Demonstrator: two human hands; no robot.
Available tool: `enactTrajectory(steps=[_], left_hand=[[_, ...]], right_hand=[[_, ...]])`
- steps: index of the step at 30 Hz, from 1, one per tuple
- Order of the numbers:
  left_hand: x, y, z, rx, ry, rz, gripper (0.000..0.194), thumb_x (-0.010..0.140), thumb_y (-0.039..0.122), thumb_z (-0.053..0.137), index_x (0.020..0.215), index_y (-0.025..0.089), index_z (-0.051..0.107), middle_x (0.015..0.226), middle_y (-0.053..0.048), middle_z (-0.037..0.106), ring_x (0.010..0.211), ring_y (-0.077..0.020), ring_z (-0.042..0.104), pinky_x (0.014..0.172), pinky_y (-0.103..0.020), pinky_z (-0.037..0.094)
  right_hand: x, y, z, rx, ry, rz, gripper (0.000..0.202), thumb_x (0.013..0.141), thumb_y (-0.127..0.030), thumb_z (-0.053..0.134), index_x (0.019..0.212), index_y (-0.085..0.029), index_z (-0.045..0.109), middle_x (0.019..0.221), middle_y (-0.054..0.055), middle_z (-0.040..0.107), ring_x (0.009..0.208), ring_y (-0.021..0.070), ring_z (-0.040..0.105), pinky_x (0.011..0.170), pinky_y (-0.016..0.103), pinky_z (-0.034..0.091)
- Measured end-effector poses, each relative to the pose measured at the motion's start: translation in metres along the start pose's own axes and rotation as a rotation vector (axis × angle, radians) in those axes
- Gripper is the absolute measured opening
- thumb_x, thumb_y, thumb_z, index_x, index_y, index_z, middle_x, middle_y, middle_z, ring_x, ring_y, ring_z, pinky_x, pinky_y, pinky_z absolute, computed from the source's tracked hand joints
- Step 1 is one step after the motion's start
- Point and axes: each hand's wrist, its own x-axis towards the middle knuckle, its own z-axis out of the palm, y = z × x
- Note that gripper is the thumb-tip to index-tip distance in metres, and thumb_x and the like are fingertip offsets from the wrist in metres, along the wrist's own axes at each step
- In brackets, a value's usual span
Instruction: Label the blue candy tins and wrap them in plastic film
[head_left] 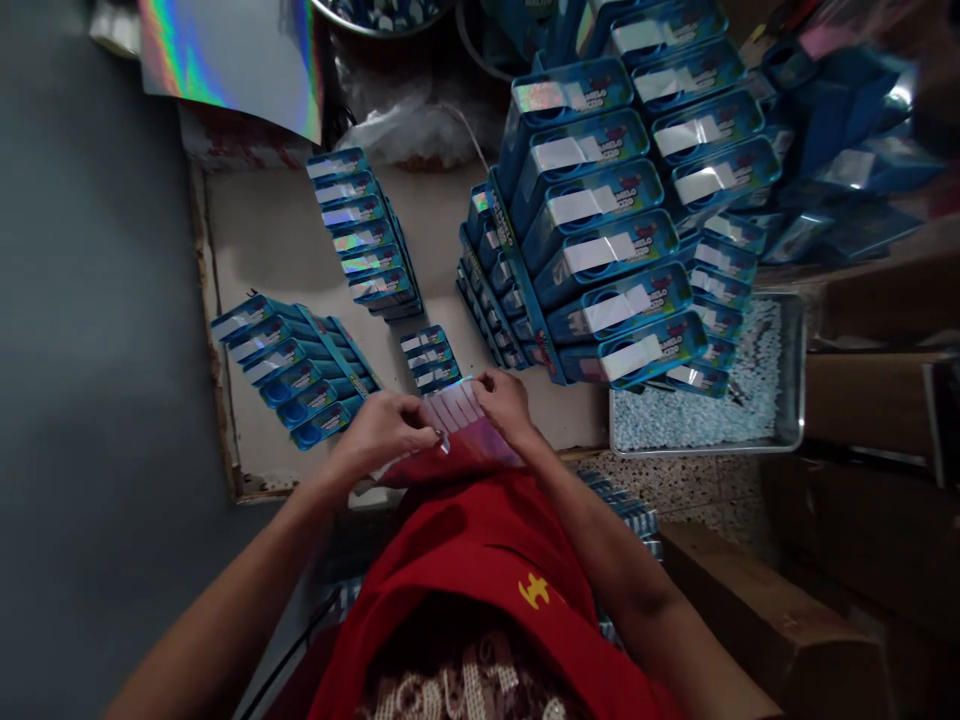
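Observation:
A sheet of pale sticker strips [454,403] lies over the red apron at the table's front edge. My right hand [504,402] pinches the sheet's upper right corner. My left hand [390,430] is closed at the sheet's left side, with a small shiny sticker [444,441] at its fingertips. Just beyond the sheet is a short stack of blue boxes [429,357] with pale strips on their ends. To the left, another blue box group [281,365] has strips on some ends and none on others. A further row of labelled blue boxes [367,240] stands behind.
Tall stacks of labelled blue boxes [600,250] rise at the right of the white table [262,230]. A metal tray [801,400] of small pale pieces sits beside them. A shiny sheet [232,60] hangs over the back left; cardboard boxes [772,610] stand at the lower right.

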Motion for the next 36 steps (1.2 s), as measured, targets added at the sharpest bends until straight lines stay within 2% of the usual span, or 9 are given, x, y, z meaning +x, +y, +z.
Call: enactTrajectory(steps=[4,7,11,15,21,24,29,33,36], left_hand=[[-0.004,-0.008,-0.025,-0.104,-0.03,-0.162,0.013,0.063,0.027,0.065,0.061,0.018,0.073,0.055,0.001,0.065,0.053,-0.0132,0.056,0.051,-0.022,0.038],[-0.01,-0.003,-0.03,0.078,0.108,-0.142,0.013,0.065,0.029,0.067,0.06,0.02,0.075,0.055,0.0,0.067,0.054,-0.015,0.059,0.049,-0.023,0.035],[-0.022,0.014,-0.026,0.414,0.302,-0.018,0.009,0.067,0.028,0.071,0.063,0.024,0.078,0.064,-0.003,0.074,0.06,-0.0194,0.064,0.052,-0.026,0.033],[-0.033,0.023,-0.022,0.611,0.429,0.106,0.008,0.07,0.026,0.071,0.066,0.025,0.078,0.07,-0.005,0.076,0.063,-0.0227,0.066,0.054,-0.029,0.032],[-0.032,0.024,-0.027,0.723,0.342,0.17,0.01,0.07,0.021,0.072,0.06,0.022,0.072,0.07,-0.005,0.071,0.06,-0.0218,0.064,0.052,-0.029,0.029],[-0.03,0.027,-0.037,0.632,0.304,0.269,0.006,0.075,0.022,0.071,0.071,0.023,0.074,0.079,-0.004,0.072,0.064,-0.0197,0.065,0.055,-0.028,0.036],[-0.038,0.026,-0.034,0.121,0.738,0.197,0.023,0.094,0.035,0.061,0.11,0.022,0.072,0.102,-0.005,0.074,0.086,-0.0184,0.069,0.077,-0.028,0.052],[-0.04,0.014,0.004,-0.378,0.52,0.024,0.037,0.078,0.038,0.08,0.109,0.019,0.069,0.104,-0.007,0.075,0.093,-0.021,0.071,0.082,-0.031,0.056],[-0.034,0.008,0.028,-0.679,0.423,-0.021,0.05,0.066,0.036,0.089,0.108,0.018,0.067,0.107,-0.007,0.074,0.095,-0.021,0.071,0.084,-0.031,0.057]], right_hand=[[-0.009,-0.022,-0.014,-0.013,0.017,-0.153,0.026,0.097,-0.03,0.058,0.115,-0.021,0.074,0.111,0.008,0.078,0.104,0.0211,0.07,0.09,0.03,0.048],[-0.03,-0.045,-0.03,0.218,-0.088,-0.269,0.035,0.096,-0.041,0.062,0.125,-0.023,0.068,0.116,0.006,0.076,0.104,0.0192,0.07,0.088,0.029,0.05],[-0.048,-0.07,-0.037,0.122,-0.175,-0.451,0.036,0.084,-0.035,0.074,0.118,-0.024,0.069,0.119,0.003,0.073,0.111,0.0214,0.065,0.096,0.032,0.047],[-0.047,-0.08,-0.028,-0.104,-0.183,-0.553,0.017,0.087,-0.027,0.069,0.103,-0.025,0.073,0.109,0.002,0.074,0.108,0.0227,0.062,0.096,0.035,0.04],[-0.046,-0.086,-0.02,-0.154,-0.221,-0.609,0.01,0.085,-0.021,0.067,0.089,-0.023,0.076,0.096,0.003,0.074,0.102,0.0233,0.06,0.09,0.035,0.038],[-0.044,-0.081,-0.017,-0.048,-0.208,-0.511,0.009,0.08,-0.02,0.068,0.08,-0.022,0.076,0.092,0.003,0.074,0.097,0.0224,0.062,0.088,0.034,0.041],[-0.041,-0.063,-0.008,0.671,-0.295,-0.009,0.013,0.077,-0.033,0.073,0.075,-0.02,0.076,0.077,0.002,0.073,0.077,0.0194,0.068,0.076,0.031,0.051],[-0.049,-0.065,-0.006,1.088,-0.365,0.327,0.026,0.066,-0.036,0.084,0.083,-0.018,0.076,0.082,0.002,0.077,0.078,0.0199,0.069,0.076,0.031,0.055],[-0.057,-0.072,-0.002,1.234,-0.37,0.385,0.029,0.063,-0.035,0.087,0.085,-0.018,0.079,0.089,0.004,0.078,0.084,0.0199,0.069,0.077,0.03,0.054]])
